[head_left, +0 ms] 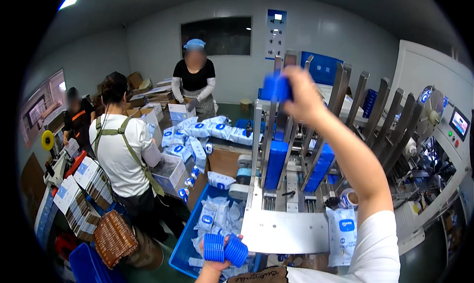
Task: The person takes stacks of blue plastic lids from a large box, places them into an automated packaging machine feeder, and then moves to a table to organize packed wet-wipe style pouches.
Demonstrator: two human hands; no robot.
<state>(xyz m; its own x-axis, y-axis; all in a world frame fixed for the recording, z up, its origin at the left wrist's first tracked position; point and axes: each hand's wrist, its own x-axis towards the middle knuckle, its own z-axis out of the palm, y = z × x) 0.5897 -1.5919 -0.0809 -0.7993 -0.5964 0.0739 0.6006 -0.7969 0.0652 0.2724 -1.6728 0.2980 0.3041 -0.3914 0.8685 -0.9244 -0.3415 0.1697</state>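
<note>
My right hand (pixel 302 95) is raised over the machine's upright metal rails, fingers closed on a blue stack (pixel 275 88) that is blurred by motion. Low in front of me, my left hand (pixel 215 269) is wrapped round two short stacks of ridged blue plastic lids (pixel 214 247), held side by side. Between the rails stand more blue stacks, one in the left slot (pixel 275 165) and another in the slot beside it (pixel 320 167). A bare metal plate (pixel 286 232) juts toward me below the slots. To its right lies a white and blue wipes pack (pixel 341 236).
A blue crate (pixel 180 253) full of white packs stands left of the plate. More packs (pixel 197 130) are heaped beyond it. Co-workers stand at the left (pixel 121 150) and far side (pixel 194 80). A control screen (pixel 460 123) is at right.
</note>
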